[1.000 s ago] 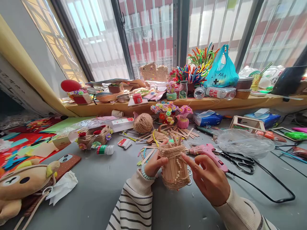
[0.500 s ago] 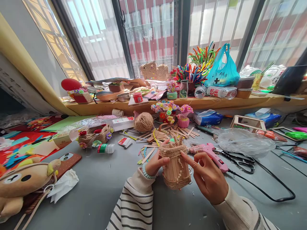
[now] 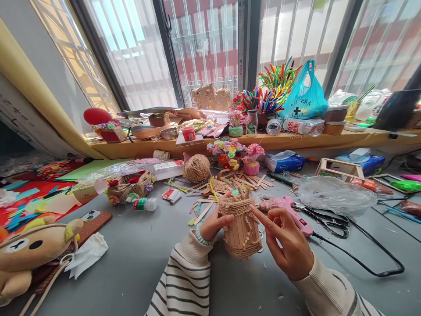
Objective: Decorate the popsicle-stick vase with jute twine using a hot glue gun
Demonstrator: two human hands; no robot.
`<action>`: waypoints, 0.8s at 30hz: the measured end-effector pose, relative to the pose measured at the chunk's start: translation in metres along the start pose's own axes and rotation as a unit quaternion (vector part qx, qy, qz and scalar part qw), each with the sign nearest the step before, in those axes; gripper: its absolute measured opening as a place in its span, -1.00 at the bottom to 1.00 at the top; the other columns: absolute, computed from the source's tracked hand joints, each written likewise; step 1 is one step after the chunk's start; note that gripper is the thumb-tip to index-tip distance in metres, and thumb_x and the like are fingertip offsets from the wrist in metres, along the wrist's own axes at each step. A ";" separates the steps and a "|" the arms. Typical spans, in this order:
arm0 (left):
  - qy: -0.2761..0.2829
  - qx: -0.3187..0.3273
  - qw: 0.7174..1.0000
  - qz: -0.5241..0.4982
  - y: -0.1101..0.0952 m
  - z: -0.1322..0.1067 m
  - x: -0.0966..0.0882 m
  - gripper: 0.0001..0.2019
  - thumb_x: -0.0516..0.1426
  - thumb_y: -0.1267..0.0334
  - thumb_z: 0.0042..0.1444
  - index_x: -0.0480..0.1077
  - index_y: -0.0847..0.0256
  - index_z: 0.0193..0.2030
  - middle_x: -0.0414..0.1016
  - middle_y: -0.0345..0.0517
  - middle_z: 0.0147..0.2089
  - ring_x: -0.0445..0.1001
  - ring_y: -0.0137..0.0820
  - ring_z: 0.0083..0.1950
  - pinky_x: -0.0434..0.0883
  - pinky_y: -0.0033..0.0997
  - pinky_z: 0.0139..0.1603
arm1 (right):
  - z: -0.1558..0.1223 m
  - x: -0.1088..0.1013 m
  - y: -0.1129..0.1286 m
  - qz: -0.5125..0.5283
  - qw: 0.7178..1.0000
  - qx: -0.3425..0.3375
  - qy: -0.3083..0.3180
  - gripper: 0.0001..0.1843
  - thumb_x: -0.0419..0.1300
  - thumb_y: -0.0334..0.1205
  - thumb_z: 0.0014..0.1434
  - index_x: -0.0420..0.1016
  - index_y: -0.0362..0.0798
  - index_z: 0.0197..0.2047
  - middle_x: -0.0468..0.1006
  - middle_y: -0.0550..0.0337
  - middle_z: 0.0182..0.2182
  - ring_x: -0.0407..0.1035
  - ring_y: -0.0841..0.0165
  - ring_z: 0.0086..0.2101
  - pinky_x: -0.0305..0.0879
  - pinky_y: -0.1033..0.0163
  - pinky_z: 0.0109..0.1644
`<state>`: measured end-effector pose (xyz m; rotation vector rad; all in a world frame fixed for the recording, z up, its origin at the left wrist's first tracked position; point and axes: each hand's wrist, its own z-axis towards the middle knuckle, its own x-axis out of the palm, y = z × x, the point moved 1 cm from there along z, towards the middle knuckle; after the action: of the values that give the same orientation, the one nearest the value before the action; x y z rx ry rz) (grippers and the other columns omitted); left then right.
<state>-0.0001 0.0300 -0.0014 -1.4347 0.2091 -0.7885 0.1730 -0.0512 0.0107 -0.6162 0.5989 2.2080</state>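
A small pot of upright craft sticks (image 3: 236,235), bound with twine round its top and bottom, is tilted slightly over the table. Its side carries a thin, knobbly cord trim (image 3: 247,230) in a curve. Wrapped round the pot's left side, my left hand (image 3: 212,224) has its thumb across the front; the fingers behind are hidden. My right hand (image 3: 289,245) holds nothing, its index finger stretched to the twine at the upper right rim and the others loosely bent. Whether that fingertip presses on the twine I cannot tell. Short twine-wrapped pieces (image 3: 244,193) stick up from the pot.
To the right lie a pink glue gun (image 3: 289,214), its black cable (image 3: 371,274) and black scissors (image 3: 332,223). Behind the pot are loose craft sticks (image 3: 245,180) and a twine ball (image 3: 196,168). A plush bear (image 3: 36,252) lies at the left.
My right index fingertip has shifted slightly right and up along the rim. The pot has turned a little, and more of the cord's curve shows. My left hand keeps its grip.
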 end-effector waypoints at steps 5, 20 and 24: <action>-0.029 0.003 0.999 0.029 0.002 0.001 -0.001 -0.12 0.28 0.03 -0.30 0.07 0.12 0.21 0.29 0.03 0.13 0.17 -0.04 0.19 0.01 -0.06 0.21 | 0.000 0.002 -0.001 -0.018 1.000 -0.004 0.000 -0.40 -0.05 -0.47 0.06 0.12 0.01 0.20 0.19 0.15 -0.35 0.18 0.47 -0.41 0.32 0.34 -0.36; -0.040 -0.009 0.997 0.058 0.007 0.002 -0.002 0.01 0.27 0.05 -0.25 -0.21 0.16 0.28 0.28 0.11 0.14 0.23 -0.11 0.16 0.08 -0.10 0.17 | -0.003 0.008 -0.008 -0.001 0.999 0.051 -0.013 -0.53 0.05 -0.19 0.12 0.27 -0.10 0.12 0.26 0.10 -0.35 0.27 0.38 -0.30 0.36 0.23 -0.24; -0.032 -0.021 0.998 0.045 0.006 0.001 -0.001 0.00 0.27 0.07 -0.23 -0.24 0.12 0.29 0.36 0.07 0.08 0.29 -0.14 0.12 0.15 -0.13 0.13 | -0.003 0.008 -0.011 0.022 0.996 0.082 -0.019 -0.55 0.04 -0.17 0.12 0.30 -0.06 0.09 0.27 0.11 -0.37 0.27 0.37 -0.30 0.37 0.22 -0.27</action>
<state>0.0018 0.0315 -0.0074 -1.4777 0.2409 -0.6680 0.1770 -0.0419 0.0008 -0.4791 0.7721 2.1786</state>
